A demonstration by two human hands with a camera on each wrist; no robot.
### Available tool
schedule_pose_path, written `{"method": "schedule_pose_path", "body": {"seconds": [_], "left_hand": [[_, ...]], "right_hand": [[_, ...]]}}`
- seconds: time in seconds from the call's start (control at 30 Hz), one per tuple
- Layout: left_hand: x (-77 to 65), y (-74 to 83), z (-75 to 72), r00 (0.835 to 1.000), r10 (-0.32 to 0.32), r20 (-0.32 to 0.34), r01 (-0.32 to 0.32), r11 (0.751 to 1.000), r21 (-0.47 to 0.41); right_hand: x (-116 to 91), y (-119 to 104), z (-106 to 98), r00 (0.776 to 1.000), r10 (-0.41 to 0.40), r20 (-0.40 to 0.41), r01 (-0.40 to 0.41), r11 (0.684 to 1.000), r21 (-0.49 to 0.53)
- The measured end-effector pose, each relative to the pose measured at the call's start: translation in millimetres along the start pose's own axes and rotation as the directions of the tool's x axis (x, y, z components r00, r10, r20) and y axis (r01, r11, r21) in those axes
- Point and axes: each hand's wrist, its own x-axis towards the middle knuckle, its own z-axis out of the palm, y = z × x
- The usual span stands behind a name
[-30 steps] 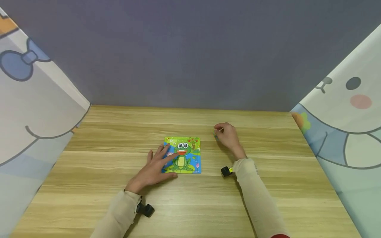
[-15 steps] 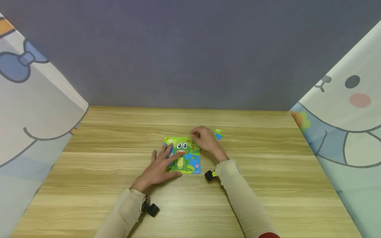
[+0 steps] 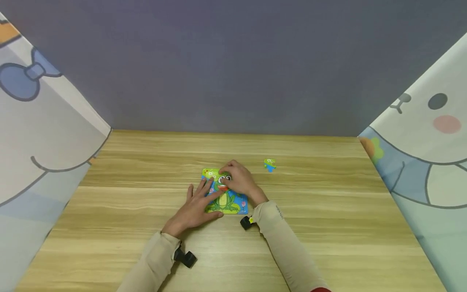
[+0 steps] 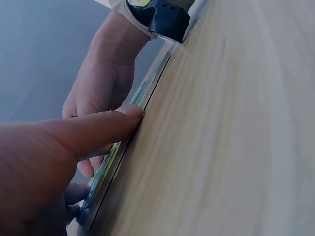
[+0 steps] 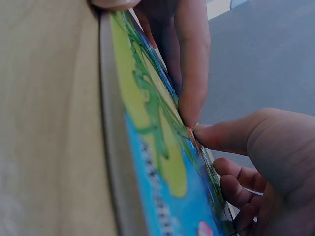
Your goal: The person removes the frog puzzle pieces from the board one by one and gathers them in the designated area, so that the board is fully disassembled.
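A square frog puzzle lies on the wooden table. My left hand rests over its left side with fingers spread, the thumb along the near edge and the index finger reaching to the frog's mouth. My right hand is over the puzzle's upper right part, thumb and fingers bent down around the frog's eyes. Its thumb touches the picture right beside the left index fingertip. I cannot tell whether it pinches a piece. A loose green and blue puzzle piece lies farther right.
The wooden table reaches back to a grey panel. Panels printed with cartoon figures stand at the left and right. A small black camera sits at the left wrist and another at the right wrist.
My right hand has left the loose piece, which now lies uncovered, and moved left onto the puzzle's upper part. My left hand has stayed on the puzzle, shifting slightly right.
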Motion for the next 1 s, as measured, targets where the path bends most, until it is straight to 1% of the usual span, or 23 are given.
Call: {"method": "schedule_pose_path", "body": {"seconds": [0.2,0.43,0.63,0.87,1.0], "left_hand": [[0.1,-0.4,0.3,1.0,0.015,-0.012,-0.015,1.0,0.001],[0.2,-3.0,2.4,1.0,0.01,-0.018,-0.01,1.0,-0.012],[0.3,-3.3,3.4,1.0,0.018,-0.026,-0.018,1.0,-0.006],[0.8,-2.8,2.4,1.0,0.016,-0.013,-0.016,1.0,-0.018],[1.0,-2.7,2.1,1.0,0.011,-0.007,-0.012,1.0,-0.023]], "right_hand": [[0,0,2,1.0,-0.006,0.011,0.006,1.0,-0.028],[-1,-1,3,0.997,-0.076,0.023,0.078,0.995,-0.066],[-3,-7,5,0.999,-0.044,0.015,0.045,0.997,-0.058],[-2,-11,7,1.0,0.01,0.002,-0.01,1.0,-0.02],[-1,-10,9,1.0,0.021,0.001,-0.021,1.0,-0.011]]}}
